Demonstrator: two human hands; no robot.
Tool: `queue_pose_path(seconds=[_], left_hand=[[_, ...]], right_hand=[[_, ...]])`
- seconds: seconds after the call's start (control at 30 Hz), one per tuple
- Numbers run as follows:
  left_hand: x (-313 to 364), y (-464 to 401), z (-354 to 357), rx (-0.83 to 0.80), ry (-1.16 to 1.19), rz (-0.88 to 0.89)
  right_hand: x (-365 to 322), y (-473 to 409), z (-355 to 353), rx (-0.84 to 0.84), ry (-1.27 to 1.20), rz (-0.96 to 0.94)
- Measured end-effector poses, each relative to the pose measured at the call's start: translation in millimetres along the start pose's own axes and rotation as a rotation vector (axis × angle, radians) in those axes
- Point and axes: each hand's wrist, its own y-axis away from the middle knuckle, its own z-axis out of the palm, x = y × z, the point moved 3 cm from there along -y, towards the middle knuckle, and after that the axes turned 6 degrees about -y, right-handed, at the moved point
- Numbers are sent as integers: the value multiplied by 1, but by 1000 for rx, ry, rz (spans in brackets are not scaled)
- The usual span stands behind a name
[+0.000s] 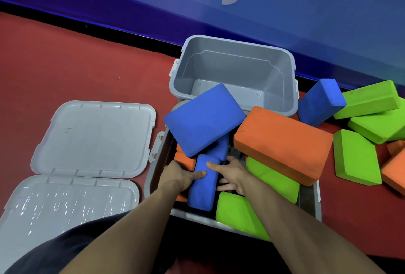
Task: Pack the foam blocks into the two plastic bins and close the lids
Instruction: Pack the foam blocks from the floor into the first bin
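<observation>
While both lids [94, 137] lie aside, left hand [182, 175] and right hand [232, 175] grip a blue block [202, 188], fingers curled, wedging it upright into the crowded near bin [153, 177].

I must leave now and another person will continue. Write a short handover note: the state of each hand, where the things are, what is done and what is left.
Left hand: grips the upright blue block in the near bin.
Right hand: grips the same block from the other side.
Near bin: crowded with blue, orange and green blocks; a large blue block and a large orange block lie across the top, above the rim.
Far bin: empty.
Both lids lie on the floor to the left.
More blocks, one blue, the rest green and orange, lie on the floor to the right.
Left: settle the near bin, fill the far one, close both lids.
</observation>
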Motion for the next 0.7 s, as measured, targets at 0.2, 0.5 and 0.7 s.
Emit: queue_pose_path(seconds=[0.2,0.5,0.7], left_hand=[[3,9,8,216,-204,51],[-2,-9,18,320,-305,15],[-3,-15,25,396,-371,8]], right_hand=[[9,-20,6,-31,26,67],[18,-58,10,48,27,13],[21,-72,14,156,74,-46]])
